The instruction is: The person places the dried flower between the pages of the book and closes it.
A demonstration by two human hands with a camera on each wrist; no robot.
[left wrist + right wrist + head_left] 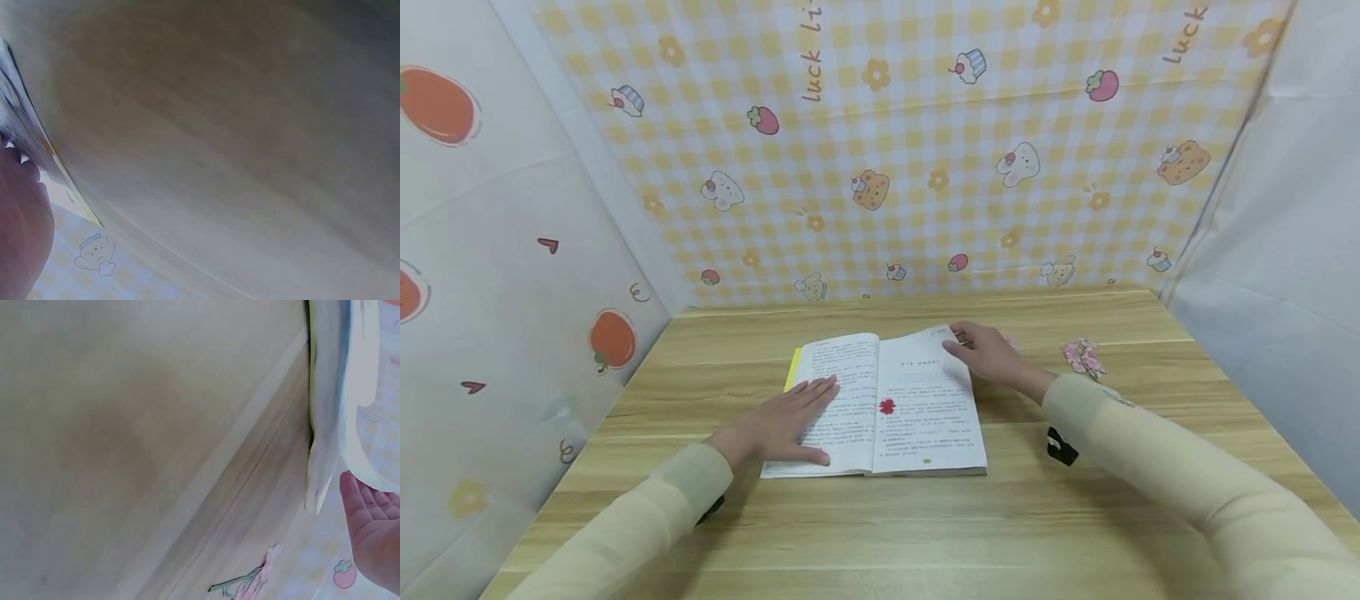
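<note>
An open book (838, 417) with printed pages and a yellow cover edge lies on the table. My left hand (786, 421) rests flat on its left page, fingers straight and spread. At the upper right corner, my right hand (988, 354) pinches the right page (925, 383), thumb on top and fingers behind. The right wrist view shows that page (356, 447) lifted in a curve above the rest of the book, with the right hand (375, 531) at its edge. A small red, jagged-edged piece (887, 406) lies near the book's middle fold.
The wood-grain table (895, 542) meets a yellow-checked cloth backdrop (917, 225) behind and pale hangings at both sides. Pink flowers (1082, 357) on a green stem (234, 582) lie to the right of the book, partly behind the right forearm.
</note>
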